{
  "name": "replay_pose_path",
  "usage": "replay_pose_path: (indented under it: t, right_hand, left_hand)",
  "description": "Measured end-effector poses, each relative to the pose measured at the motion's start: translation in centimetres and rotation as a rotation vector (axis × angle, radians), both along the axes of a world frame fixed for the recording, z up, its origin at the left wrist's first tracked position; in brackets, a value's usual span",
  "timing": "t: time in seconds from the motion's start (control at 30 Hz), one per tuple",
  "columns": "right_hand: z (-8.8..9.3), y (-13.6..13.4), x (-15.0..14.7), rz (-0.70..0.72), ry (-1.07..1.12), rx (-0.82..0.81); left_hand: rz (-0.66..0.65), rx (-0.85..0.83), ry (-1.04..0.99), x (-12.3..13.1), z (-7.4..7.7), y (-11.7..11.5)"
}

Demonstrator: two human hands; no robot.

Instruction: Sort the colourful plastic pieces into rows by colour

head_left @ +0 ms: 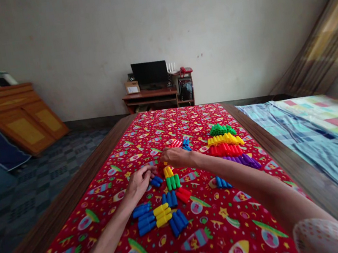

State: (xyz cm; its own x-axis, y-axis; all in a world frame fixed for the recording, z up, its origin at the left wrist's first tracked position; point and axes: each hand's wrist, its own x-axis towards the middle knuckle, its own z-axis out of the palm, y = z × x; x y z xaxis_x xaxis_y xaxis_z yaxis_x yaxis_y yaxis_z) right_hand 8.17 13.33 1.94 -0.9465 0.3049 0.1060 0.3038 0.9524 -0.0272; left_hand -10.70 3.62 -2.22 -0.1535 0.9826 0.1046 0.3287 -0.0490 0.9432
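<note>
Small plastic peg blocks lie on a red patterned cloth [207,248]. My left hand [139,183] rests on the cloth with fingers curled, its tips meeting a blue block [156,181]. My right hand [176,157] reaches in from the right, fingers bent down beside a yellow block [168,171] and a green one [173,182]; what it holds, if anything, is hidden. Blue blocks [145,218] and yellow ones [163,214] lie nearer me. Sorted rows stand to the right: green [221,129], yellow [225,139], red [225,149], purple [241,160].
The cloth covers a wooden table [79,187]. A desk with a dark monitor [149,74] stands at the far wall. A wooden cabinet [16,118] is on the left, a bed with a pastel checked sheet [323,127] on the right.
</note>
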Motion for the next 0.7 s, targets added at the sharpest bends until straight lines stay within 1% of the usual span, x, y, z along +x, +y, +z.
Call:
replay_pose_path:
  t: [0.03,0.1,0.17,0.2,0.23,0.3,0.33,0.37,0.4,0.47,0.53,0.6,0.7]
  right_hand:
    - [0.3,-0.1,0.4,-0.004,0.065,-0.043]
    - [1.1,-0.5,1.3,-0.044,0.275,-0.16]
    - [1.8,-1.3,2.0,-0.145,0.51,-0.313]
    - [2.0,-1.7,2.3,-0.196,0.611,-0.419]
    - [2.2,-2.2,2.5,-0.229,0.694,-0.548]
    - [2.1,-3.2,2.7,-0.229,0.816,-0.822]
    - [2.1,-3.6,2.8,-0.211,0.857,-0.93]
    - [2.0,-4.0,2.9,-0.204,0.887,-0.999]
    - [2.0,-4.4,3.0,-0.215,0.902,-1.023]
    - [2.2,-5.1,3.4,-0.283,0.891,-0.954]
    - [2.7,-5.8,4.0,-0.335,0.811,-0.811]
    - [3.2,-6.5,4.6,-0.337,0.694,-0.679]
    - [3.7,-7.4,5.5,-0.359,0.6,-0.588]
  left_hand:
    - [0.007,0.006,-0.003,0.1,0.1,0.0]
    - [0.019,0.046,-0.005,0.5,0.4,-0.3]
    - [0.006,0.106,-0.001,1.2,0.9,-0.7]
    - [-0.016,0.129,-0.004,1.6,1.3,-1.0]
    - [-0.049,0.14,-0.015,2.0,1.6,-1.3]
    - [-0.146,0.12,-0.065,2.9,2.4,-1.9]
    - [-0.2,0.092,-0.09,3.3,2.7,-2.2]
    - [-0.243,0.061,-0.107,3.6,3.1,-2.6]
    - [-0.27,0.034,-0.111,3.9,3.5,-2.8]
    - [-0.274,0.007,-0.077,4.5,4.0,-3.3]
    - [-0.235,0.013,-0.006,4.8,4.3,-3.5]
    - [-0.178,0.032,0.092,5.1,4.3,-3.6]
    - [-0.09,0.115,0.235,5.5,4.0,-3.7]
